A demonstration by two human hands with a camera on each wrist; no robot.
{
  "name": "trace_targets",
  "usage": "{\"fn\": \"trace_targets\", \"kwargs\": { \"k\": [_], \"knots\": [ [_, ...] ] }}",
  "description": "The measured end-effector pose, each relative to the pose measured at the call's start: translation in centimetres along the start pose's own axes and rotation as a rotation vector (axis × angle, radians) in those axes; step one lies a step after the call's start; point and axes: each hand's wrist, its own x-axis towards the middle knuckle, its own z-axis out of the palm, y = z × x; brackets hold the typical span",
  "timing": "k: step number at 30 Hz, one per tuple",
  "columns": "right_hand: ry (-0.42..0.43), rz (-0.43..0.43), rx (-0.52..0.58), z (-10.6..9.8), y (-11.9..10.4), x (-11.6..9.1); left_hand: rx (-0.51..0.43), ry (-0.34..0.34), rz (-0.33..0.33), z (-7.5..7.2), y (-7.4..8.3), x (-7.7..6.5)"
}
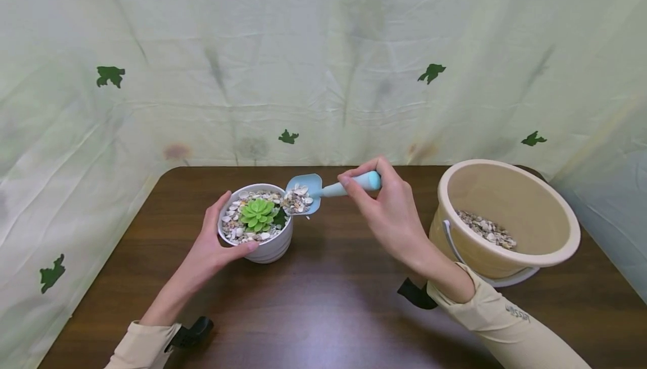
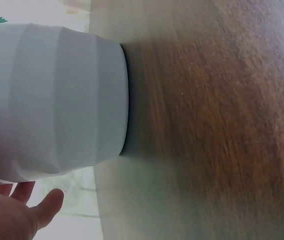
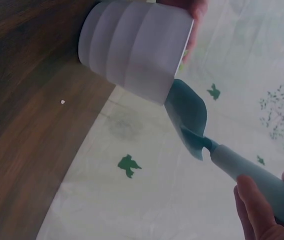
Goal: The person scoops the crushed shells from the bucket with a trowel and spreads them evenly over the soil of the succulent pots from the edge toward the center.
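A white ribbed flower pot [image 1: 270, 251] stands upright on the table, holding a green succulent [image 1: 258, 214] ringed by small pale stones. My left hand [image 1: 217, 245] grips the pot from the left, thumb at the front rim and fingers along the far left side. In my right hand [image 1: 391, 212] is the handle of a light-blue hand shovel [image 1: 317, 192]. Its blade, carrying pale stones [image 1: 298, 199], meets the pot's right rim. In the right wrist view, the shovel [image 3: 189, 110] touches the rim of the pot [image 3: 137, 50], its underside towards the camera.
A large beige bucket [image 1: 571, 240] with a grey handle stands at the right of the brown table [image 1: 323, 313], with more stones [image 1: 486, 229] at its bottom. A tiny white bit [image 3: 62, 102] shows against the wood. Behind hangs a pale curtain [image 1: 323, 65] with green patterns.
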Motion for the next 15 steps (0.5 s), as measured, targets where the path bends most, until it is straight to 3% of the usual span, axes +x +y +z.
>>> {"fn": "trace_targets", "kwargs": {
  "k": [6,15],
  "knots": [
    [0.011,-0.016,-0.008,0.08,-0.04,0.03,0.057,0.021,0.008,0.16,0.00,0.07],
    [0.004,-0.009,0.003,0.09,-0.24,-0.09,0.070,0.010,-0.011,0.18,-0.16,0.12]
  ]
}}
